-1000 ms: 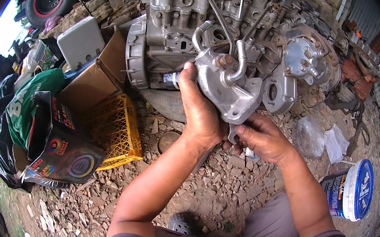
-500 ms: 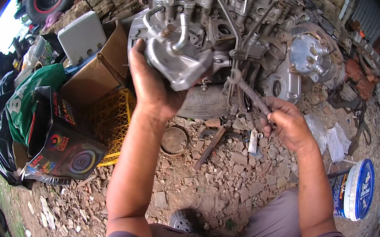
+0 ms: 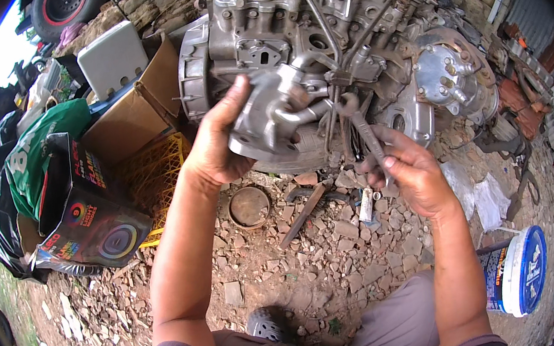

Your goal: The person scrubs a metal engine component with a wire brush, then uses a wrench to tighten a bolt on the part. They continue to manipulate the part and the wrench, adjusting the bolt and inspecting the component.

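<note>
My left hand (image 3: 214, 146) is wrapped round a cast metal housing (image 3: 262, 114) with curved pipe stubs, held up in front of the engine (image 3: 257, 12). Its thumb lies along the near side, while the other fingers are mostly hidden under the casting. In my right hand (image 3: 417, 176) is a wrench (image 3: 365, 133), tilted with its upper end near the housing's pipe stub but seemingly apart from it. Behind both hands, the greasy engine block shows ports, bolts and thin metal pipes. A round silver cover (image 3: 447, 75) sits on its right side.
Left of my arm stand a yellow crate (image 3: 154, 177), a cardboard box (image 3: 127, 118) and a black printed box (image 3: 91, 221). A round pan (image 3: 249, 207), a flat metal bar (image 3: 304, 216) and a small tube (image 3: 365, 205) lie on stony ground. A blue-lidded bucket (image 3: 511, 275) is at right.
My left hand has turned the housing, so its pipe stubs now point right toward the wrench instead of up. The wrench stands slightly steeper in my right hand.
</note>
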Available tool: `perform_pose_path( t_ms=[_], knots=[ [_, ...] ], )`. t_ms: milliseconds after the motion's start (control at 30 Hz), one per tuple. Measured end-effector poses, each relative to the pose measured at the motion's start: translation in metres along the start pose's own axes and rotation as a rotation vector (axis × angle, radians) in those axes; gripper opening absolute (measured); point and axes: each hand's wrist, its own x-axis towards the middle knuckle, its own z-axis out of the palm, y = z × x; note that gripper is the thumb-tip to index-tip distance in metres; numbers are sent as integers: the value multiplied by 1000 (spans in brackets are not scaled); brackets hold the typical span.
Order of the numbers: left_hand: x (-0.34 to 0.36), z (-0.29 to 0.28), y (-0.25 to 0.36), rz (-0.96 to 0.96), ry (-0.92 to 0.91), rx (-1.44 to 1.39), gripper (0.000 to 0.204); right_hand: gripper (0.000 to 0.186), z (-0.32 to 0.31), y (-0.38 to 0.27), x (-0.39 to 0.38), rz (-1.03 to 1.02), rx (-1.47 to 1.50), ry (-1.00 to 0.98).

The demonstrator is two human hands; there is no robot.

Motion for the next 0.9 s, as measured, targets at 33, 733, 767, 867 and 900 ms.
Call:
perform_pose_path(
  t_ms=[33,733,767,867,900],
  knots=[
    [1,4,-3,-24,77,59,74,43,-2,-1,1,-6,-13,44],
    [9,24,-20,-306,88,657,53,15,-2,-24,-2,-521,-1243,229],
    [8,23,-20,-305,85,680,54,16,-1,-25,-2,-518,-1243,224],
    [6,23,-21,-294,86,742,58,15,3,-25,-3,-574,-1287,228],
    [6,22,-21,-288,91,760,60,14,5,-25,-3,-566,-1285,225]
  ],
)
